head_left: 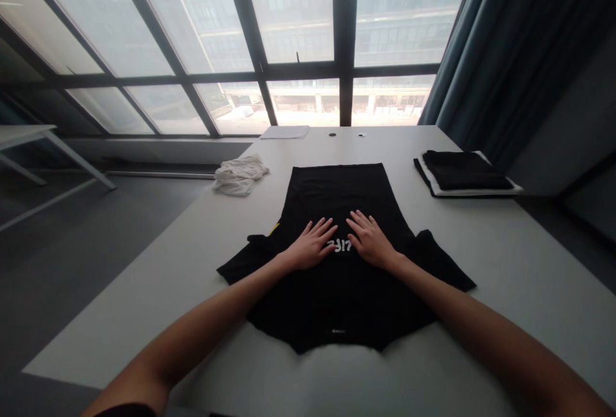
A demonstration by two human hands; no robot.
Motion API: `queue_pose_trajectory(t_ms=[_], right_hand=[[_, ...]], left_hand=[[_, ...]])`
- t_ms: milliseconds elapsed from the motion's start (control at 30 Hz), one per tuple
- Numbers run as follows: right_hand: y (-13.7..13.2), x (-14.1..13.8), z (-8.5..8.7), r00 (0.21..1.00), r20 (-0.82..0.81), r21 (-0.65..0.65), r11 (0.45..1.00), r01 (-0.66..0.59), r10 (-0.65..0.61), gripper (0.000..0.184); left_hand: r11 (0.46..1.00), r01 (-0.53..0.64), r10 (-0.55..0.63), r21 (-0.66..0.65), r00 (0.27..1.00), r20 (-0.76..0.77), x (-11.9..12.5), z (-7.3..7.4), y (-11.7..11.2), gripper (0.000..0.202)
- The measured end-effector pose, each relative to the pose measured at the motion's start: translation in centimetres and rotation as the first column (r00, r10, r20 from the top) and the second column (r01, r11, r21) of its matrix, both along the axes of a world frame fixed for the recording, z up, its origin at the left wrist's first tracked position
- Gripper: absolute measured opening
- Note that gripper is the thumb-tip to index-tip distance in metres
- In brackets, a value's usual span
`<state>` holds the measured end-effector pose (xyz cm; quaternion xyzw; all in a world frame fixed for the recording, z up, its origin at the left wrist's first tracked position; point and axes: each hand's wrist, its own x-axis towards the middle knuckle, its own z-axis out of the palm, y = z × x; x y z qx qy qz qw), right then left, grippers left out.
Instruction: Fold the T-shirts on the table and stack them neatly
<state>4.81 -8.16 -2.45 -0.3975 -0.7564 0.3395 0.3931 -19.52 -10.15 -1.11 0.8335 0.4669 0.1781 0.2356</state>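
Note:
A black T-shirt (pixel 337 199) lies spread flat on the white table (pixel 505 256), its hem toward the window and its collar toward me. White lettering shows on its chest between my hands. My left hand (pixel 310 245) rests flat on the shirt with fingers spread. My right hand (pixel 369 239) lies flat beside it, fingers stretched out too. Both sleeves stick out to the sides. A small yellow patch shows at the shirt's left edge.
A crumpled white garment (pixel 239 174) lies at the table's far left. A stack of folded black and white clothes (pixel 462 173) sits at the far right. White paper (pixel 285 132) lies near the window. Dark curtains hang on the right; another table stands far left.

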Motion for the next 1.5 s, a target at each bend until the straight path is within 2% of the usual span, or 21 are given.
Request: queue_pose_trajectory(t_ms=[100,233,333,433,600,733,1000,1167,1300,1400,1500], right_hand=[[-1.8,0.2,-0.2,0.999,0.044,-0.007,1.0,-0.018,0.018,0.04],[-3.5,0.2,0.5,0.995,0.102,0.09,0.996,0.008,-0.017,0.044],[-5.3,0.3,0.1,0.975,0.222,0.103,0.994,-0.036,0.012,0.049],[-6.5,0.4,-0.6,0.962,0.273,0.084,0.995,-0.057,0.032,0.052],[-6.8,0.7,-0.3,0.975,0.219,0.083,0.995,-0.063,0.044,0.053],[-6.7,0.8,-0.3,0.948,0.311,0.053,0.995,-0.081,0.061,0.054],[-6.6,0.9,-1.0,0.88,0.474,0.127,0.989,-0.075,0.006,0.054],[-6.6,0.8,-0.8,0.818,0.573,0.19,0.979,-0.072,-0.051,0.051],[-6.7,0.8,-0.6,0.814,0.572,0.255,0.965,-0.055,-0.104,0.051],[-6.8,0.8,-0.7,0.798,0.592,0.255,0.965,-0.058,-0.108,0.051],[-6.8,0.8,-0.7,0.785,0.61,0.242,0.969,-0.054,-0.109,0.051]], left_hand=[[1.0,-0.013,0.014,0.017,0.999,-0.044,-0.1,0.4,-2.7,0.06],[0.996,0.023,-0.02,0.081,0.999,-0.033,0.5,1.0,-5.2,0.059],[0.993,0.086,-0.077,0.082,0.991,-0.11,0.8,0.4,-6.7,0.061],[0.991,0.098,-0.081,0.09,0.982,-0.171,0.8,-0.1,-7.5,0.064],[0.987,0.142,-0.124,0.075,0.972,-0.201,0.6,0.7,-7.7,0.063],[0.986,0.165,-0.152,0.038,0.96,-0.236,0.5,1.2,-7.8,0.063],[0.979,0.189,-0.165,0.071,0.954,-0.251,0.1,0.5,-7.6,0.063],[0.977,0.189,-0.148,0.098,0.934,-0.325,0.3,0.7,-7.7,0.062],[0.975,0.151,-0.094,0.163,0.945,-0.313,0.3,1.0,-7.7,0.06],[0.976,0.094,-0.027,0.197,0.947,-0.319,0.2,0.8,-7.6,0.059],[0.979,0.082,-0.013,0.188,0.939,-0.342,0.1,0.3,-7.5,0.061]])
